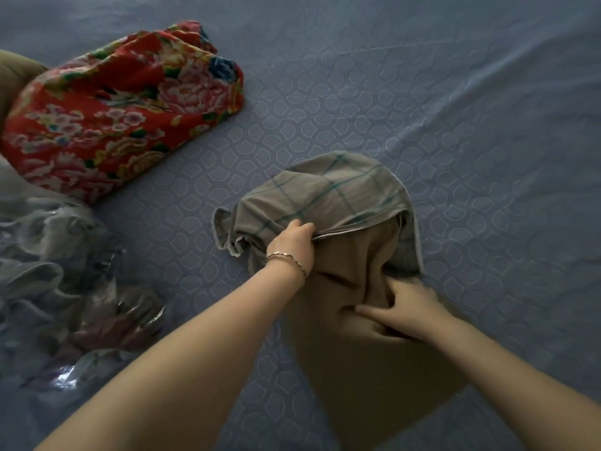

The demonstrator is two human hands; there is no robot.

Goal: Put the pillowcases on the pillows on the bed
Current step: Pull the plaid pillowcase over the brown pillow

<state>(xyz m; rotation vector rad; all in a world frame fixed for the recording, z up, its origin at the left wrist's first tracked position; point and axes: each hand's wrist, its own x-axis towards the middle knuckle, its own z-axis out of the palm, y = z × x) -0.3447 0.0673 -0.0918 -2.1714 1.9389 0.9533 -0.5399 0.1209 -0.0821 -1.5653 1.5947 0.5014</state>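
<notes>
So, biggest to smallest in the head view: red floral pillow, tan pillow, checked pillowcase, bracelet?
1. red floral pillow and tan pillow: about alike, the tan one is nearer, so unranked
2. checked pillowcase
3. bracelet

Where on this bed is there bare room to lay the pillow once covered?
Widest bare sheet lies right of the checked pillowcase and tan pillow. A narrower strip runs between the pillowcase and the red floral cloth. The left side is crowded: floral cloth, then a plastic-wrapped bundle nearer you.
</notes>
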